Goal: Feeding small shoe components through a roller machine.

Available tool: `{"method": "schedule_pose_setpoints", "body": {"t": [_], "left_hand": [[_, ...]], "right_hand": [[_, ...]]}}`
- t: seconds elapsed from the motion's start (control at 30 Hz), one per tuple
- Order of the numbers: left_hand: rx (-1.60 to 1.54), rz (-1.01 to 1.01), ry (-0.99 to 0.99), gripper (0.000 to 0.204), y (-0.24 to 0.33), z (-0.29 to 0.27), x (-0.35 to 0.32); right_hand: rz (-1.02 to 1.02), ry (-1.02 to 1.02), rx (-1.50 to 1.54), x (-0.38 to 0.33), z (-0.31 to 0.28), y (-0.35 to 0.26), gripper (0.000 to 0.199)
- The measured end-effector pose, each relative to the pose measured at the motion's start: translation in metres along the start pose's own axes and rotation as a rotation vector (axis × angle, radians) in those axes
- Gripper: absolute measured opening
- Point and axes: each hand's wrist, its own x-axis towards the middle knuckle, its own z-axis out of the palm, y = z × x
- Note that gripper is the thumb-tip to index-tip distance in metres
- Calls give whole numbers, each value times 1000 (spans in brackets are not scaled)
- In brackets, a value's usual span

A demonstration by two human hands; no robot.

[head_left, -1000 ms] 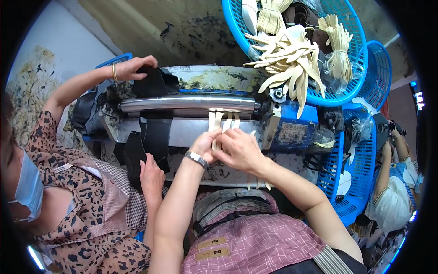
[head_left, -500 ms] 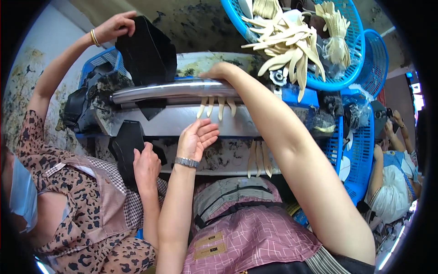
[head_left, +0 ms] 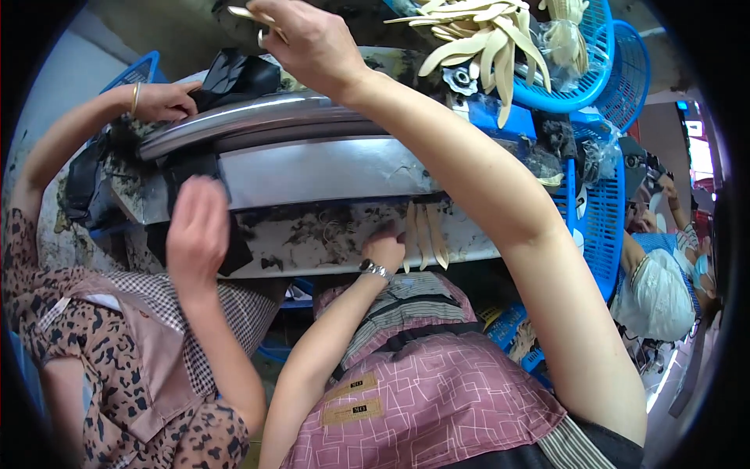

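My right hand [head_left: 316,47] is raised above the far side of the machine, closed on cream curved strips [head_left: 258,16] that stick out past its fingers. Below it runs a shiny metal roller [head_left: 258,117] over a smooth metal plate [head_left: 328,168]. At the near ledge my left hand [head_left: 384,250] lies beside several tapering cream strips [head_left: 424,234]. Its fingers are in shadow, so their closure is unclear.
A co-worker's hand [head_left: 160,102] touches a black sheet [head_left: 238,74] behind the roller; the co-worker's other hand [head_left: 199,230] is blurred near black pieces [head_left: 234,254]. A blue basket [head_left: 570,94] heaped with cream strips stands far right. Another blue basket [head_left: 601,219] stands nearer.
My right hand has risen from behind the roller, up and left, with cream strips in it. My left hand has moved down and right to the ledge. The strips under the roller are gone.
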Motion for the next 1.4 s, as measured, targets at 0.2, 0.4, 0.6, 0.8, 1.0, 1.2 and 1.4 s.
{"method": "schedule_pose_setpoints", "body": {"t": [0.2, 0.4, 0.6, 0.8, 1.0, 1.2, 1.4], "left_hand": [[180, 99, 76, 42, 15, 20, 20], [271, -46, -99, 44, 25, 5, 19], [116, 62, 118, 33, -12, -9, 5], [-1061, -648, -239, 20, -10, 7, -2], [-270, -149, 138, 27, 31, 41, 8], [-379, -210, -63, 33, 27, 29, 3], [-734, -199, -185, 16, 35, -1, -38]], "right_hand": [[-16, 257, 76, 73, -92, 27, 29], [796, -144, -262, 74, -166, 74, 52], [94, 246, -365, 2, -213, 64, 61], [596, -666, -32, -212, -186, 5, 17], [1258, -488, -316, -349, -142, 34, 33], [1588, -165, 264, -351, -159, 33, 21], [1112, -458, 91, -320, -172, -23, 22]]}}
